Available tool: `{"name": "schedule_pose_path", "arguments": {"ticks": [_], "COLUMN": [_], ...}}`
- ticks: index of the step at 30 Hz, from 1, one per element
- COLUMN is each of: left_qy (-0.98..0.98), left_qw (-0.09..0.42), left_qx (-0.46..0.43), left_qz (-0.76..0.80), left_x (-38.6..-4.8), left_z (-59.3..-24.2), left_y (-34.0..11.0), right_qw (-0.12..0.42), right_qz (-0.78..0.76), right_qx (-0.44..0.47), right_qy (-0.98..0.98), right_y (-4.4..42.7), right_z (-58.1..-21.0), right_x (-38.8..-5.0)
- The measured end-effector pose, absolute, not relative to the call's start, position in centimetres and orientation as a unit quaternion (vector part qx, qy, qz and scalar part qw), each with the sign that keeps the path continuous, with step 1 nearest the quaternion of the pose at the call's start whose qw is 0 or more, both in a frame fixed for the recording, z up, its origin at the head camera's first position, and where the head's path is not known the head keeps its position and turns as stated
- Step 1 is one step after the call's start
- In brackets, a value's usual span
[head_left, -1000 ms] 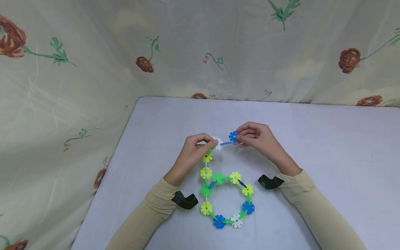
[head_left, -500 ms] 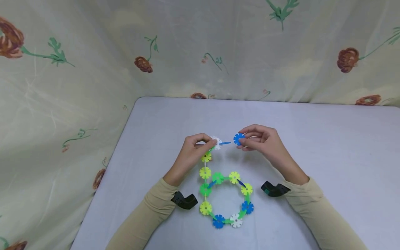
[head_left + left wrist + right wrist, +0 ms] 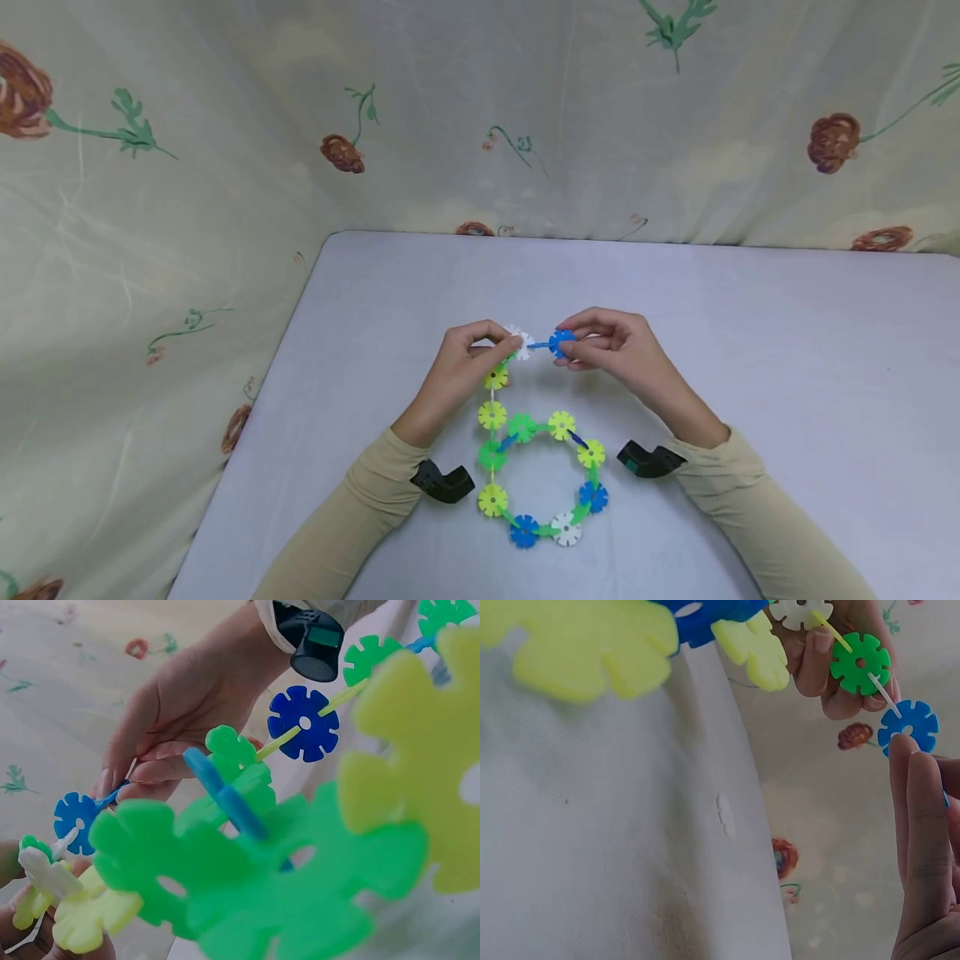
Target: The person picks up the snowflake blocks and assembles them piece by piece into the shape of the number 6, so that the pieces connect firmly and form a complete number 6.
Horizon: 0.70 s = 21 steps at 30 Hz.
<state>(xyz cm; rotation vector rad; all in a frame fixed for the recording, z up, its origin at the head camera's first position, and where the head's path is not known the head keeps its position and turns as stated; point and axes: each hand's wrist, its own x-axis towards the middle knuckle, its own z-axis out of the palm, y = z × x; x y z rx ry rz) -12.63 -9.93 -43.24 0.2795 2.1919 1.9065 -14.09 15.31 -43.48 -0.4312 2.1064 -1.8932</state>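
My left hand (image 3: 457, 367) pinches a white notched snowflake disc (image 3: 522, 343) at the top of a linked chain. From that disc a blue disc (image 3: 538, 345), seen edge-on, points right. My right hand (image 3: 618, 342) pinches another blue snowflake disc (image 3: 560, 342) between thumb and fingers, its edge meeting the edge-on blue one; whether their slots interlock I cannot tell. Below my left hand, a yellow disc (image 3: 492, 415) and others form a column, joined to a ring that includes a green disc (image 3: 522, 427). In the right wrist view, my right fingertips (image 3: 921, 761) hold the blue disc's edge.
The ring of discs, including a lower white disc (image 3: 566, 529), lies between my forearms on the pale table (image 3: 825, 375). Black wrist cameras (image 3: 442, 482) sit near both cuffs. A flower-patterned cloth (image 3: 420, 117) hangs behind and to the left.
My right hand first drew the blue disc right, away from the edge-on blue disc, then brought it back left and slightly lower against it. My left hand stays in place.
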Motion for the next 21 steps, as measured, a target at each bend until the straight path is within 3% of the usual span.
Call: {"name": "schedule_pose_path", "arguments": {"ticks": [21], "left_qy": [0.755], "left_qw": [0.108], "left_qx": [0.119], "left_qz": [0.636], "left_x": [-12.24], "left_z": [-43.09], "left_y": [-9.67], "right_qw": [0.143], "right_qz": [-0.685], "right_qx": [-0.177], "right_qy": [0.692], "right_y": [15.20], "right_z": [-43.50], "right_x": [-13.86]}}
